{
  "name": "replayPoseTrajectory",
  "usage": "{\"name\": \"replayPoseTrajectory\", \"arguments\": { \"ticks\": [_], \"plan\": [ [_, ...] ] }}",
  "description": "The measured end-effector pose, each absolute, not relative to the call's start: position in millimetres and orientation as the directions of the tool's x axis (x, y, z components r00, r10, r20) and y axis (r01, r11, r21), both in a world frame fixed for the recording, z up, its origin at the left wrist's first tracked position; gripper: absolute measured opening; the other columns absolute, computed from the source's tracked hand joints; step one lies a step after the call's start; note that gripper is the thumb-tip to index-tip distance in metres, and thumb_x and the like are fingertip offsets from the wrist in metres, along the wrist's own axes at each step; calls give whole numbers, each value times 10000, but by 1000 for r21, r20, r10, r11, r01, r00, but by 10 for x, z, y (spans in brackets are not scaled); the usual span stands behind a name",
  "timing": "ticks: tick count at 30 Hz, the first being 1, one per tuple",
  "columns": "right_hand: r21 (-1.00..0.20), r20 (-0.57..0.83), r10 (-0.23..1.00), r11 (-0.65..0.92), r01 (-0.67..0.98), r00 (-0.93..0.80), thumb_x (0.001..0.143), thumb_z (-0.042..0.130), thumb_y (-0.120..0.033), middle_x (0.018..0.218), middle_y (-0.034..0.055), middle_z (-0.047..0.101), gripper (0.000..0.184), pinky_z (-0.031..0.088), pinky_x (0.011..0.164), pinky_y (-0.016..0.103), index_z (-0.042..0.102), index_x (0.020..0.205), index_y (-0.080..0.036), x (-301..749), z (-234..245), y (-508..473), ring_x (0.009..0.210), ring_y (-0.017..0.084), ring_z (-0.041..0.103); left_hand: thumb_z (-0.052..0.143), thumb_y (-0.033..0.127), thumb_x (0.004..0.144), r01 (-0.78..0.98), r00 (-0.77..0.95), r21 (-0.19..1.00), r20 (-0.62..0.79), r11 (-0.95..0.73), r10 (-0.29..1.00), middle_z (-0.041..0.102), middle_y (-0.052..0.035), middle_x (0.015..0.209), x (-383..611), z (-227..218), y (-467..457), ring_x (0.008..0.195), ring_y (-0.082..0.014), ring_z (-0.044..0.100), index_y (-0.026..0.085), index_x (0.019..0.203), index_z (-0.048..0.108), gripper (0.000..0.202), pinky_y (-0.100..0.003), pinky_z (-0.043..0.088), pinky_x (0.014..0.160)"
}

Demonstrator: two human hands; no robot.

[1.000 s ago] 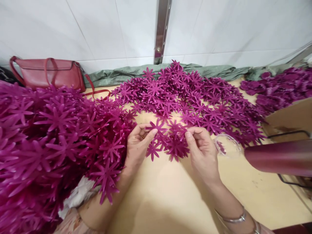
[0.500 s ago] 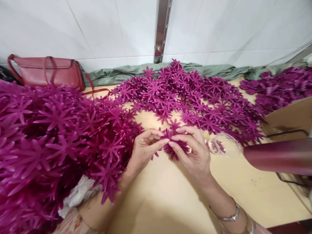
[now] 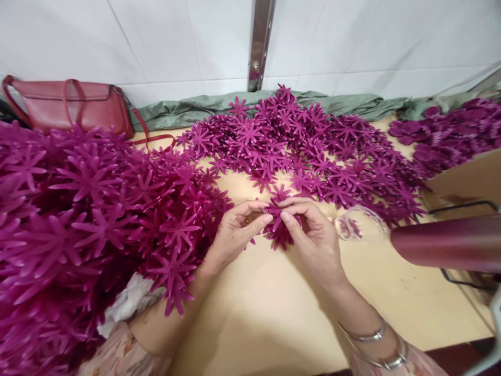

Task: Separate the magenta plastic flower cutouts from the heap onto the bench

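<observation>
My left hand (image 3: 234, 236) and my right hand (image 3: 311, 237) meet over the yellow table (image 3: 274, 303), both pinched on a small stack of magenta star-shaped flower pieces (image 3: 278, 228). Thumbs and forefingers press on the stack from either side. A big heap of the same flowers (image 3: 86, 209) lies against my left forearm. A flatter spread of flower pieces (image 3: 305, 146) covers the table just beyond my hands.
A red handbag (image 3: 66, 104) stands at the back left by the white tiled wall. Green cloth (image 3: 219, 112) runs along the wall. A dark red tube (image 3: 446, 243) with a clear ring (image 3: 358, 227) reaches in from the right. More purple pieces (image 3: 450, 130) lie far right.
My hands have come together from apart, closing on the flower stack and lifting it slightly toward me. The view has tilted down a little.
</observation>
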State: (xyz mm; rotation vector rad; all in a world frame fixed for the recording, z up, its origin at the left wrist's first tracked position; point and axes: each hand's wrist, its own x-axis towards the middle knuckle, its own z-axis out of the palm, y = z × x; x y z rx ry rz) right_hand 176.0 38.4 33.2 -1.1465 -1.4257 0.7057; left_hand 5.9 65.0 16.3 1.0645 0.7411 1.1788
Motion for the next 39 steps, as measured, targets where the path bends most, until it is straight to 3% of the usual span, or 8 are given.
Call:
{"name": "replayPoseTrajectory", "arguments": {
  "ticks": [5, 10, 13, 18, 26, 29, 33, 39],
  "plan": [
    [-937, 329, 937, 309, 161, 119, 986, 676, -284, 971, 24, 661, 90, 490, 836, 307, 661, 911, -236, 1750, 327, 384, 902, 172, 617, 841, 396, 834, -273, 330, 958, 5, 91, 944, 619, 34, 705, 25, 136, 642, 606, -81, 548, 177, 871, 698, 264, -175, 429, 530],
    [-976, 115, 971, 150, -158, 209, 943, 740, -399, 732, -44, 506, 224, 390, 602, 258, 604, 855, -245, 1748, 265, 417, 639, 131, 434, 840, 378, 849, -323, 246, 946, 109, -24, 963, 715, -23, 982, 8, 103, 650, 879, -131, 660, 199, 891, 718, 221, -222, 545, 773],
    [-941, 28, 977, 98, -325, 213, 860, 823, -434, 733, -49, 487, 291, 402, 619, 249, 608, 827, -241, 1773, 230, 450, 652, 124, 431, 832, 376, 864, -435, 204, 900, 113, -14, 972, 737, -31, 1070, 22, 114, 655, 965, -141, 680, 206, 887, 698, 218, -236, 548, 850],
    [-889, -72, 974, 36, -457, 217, 780, 900, -396, 765, -50, 547, 296, 491, 714, 239, 649, 819, -244, 1836, 231, 486, 707, 113, 518, 878, 389, 811, -605, 81, 796, 14, 38, 997, 645, 63, 759, 54, 165, 690, 652, -66, 611, 217, 893, 622, 320, -179, 534, 669],
    [-798, -179, 972, -55, -600, 149, 850, 805, -516, 1063, 8, 768, 293, 603, 875, 340, 694, 989, -283, 1789, 339, 505, 937, 187, 736, 823, 417, 858, -449, 43, 893, 59, -34, 997, 712, 4, 941, 43, 188, 672, 763, -105, 672, 218, 997, 640, 305, -219, 576, 722],
    [-806, -195, 974, -89, -586, 119, 875, 752, -606, 1075, 9, 767, 349, 609, 852, 328, 689, 987, -282, 1784, 359, 504, 940, 183, 731, 667, 416, 984, -215, 54, 954, 223, -207, 973, 716, -35, 964, -3, 241, 619, 903, -151, 683, 207, 933, 686, 216, -276, 568, 865],
    [-917, -60, 984, 11, -398, 165, 831, 863, -400, 870, -29, 749, 283, 581, 795, 272, 709, 1039, -286, 1767, 336, 459, 799, 148, 692, 639, 336, 1001, 45, 114, 908, 409, -416, 905, 725, -88, 1067, -37, 266, 592, 1065, -207, 677, 187, 827, 701, 237, -344, 519, 1007],
    [-986, -5, 996, 10, -169, 88, 862, 824, -446, 748, -31, 700, 235, 543, 723, 266, 721, 927, -244, 1710, 332, 383, 707, 143, 635, 753, 324, 928, -4, 151, 950, 310, -313, 938, 743, -92, 1135, 1, 194, 599, 1059, -216, 703, 203, 1131, 721, 239, -331, 540, 974]
  ]
}}
